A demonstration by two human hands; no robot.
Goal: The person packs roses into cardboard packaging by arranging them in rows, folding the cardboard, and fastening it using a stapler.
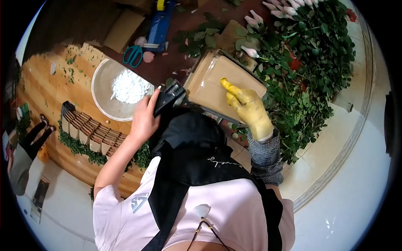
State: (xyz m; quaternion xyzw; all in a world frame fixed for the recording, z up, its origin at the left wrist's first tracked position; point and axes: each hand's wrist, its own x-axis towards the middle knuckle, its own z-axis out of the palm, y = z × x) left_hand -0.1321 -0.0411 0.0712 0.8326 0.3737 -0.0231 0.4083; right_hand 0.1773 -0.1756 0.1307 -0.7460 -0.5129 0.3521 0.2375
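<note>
My bare left hand (144, 119) is closed around a black handheld tool (169, 98). The tool looks like a stapler, but its exact kind is not clear. My right hand (249, 109) wears a yellow rubber glove and a checked sleeve cover. It rests over a flat brown cardboard piece (209, 81) lying in a dark frame, index finger stretched out and the other fingers partly bent. The glove appears to touch the cardboard and grips nothing visible. A shiny strip, like clear tape, runs along the cardboard's upper left side.
A bowl (98, 90) of small white pieces stands left, near teal scissors (133, 55) and a blue tape dispenser (160, 27). Pink roses (289, 9) with leafy stems (310, 83) fill the right. Cardboard-wrapped bundles (90, 131) line the wooden floor; another person's legs (37, 134) show far left.
</note>
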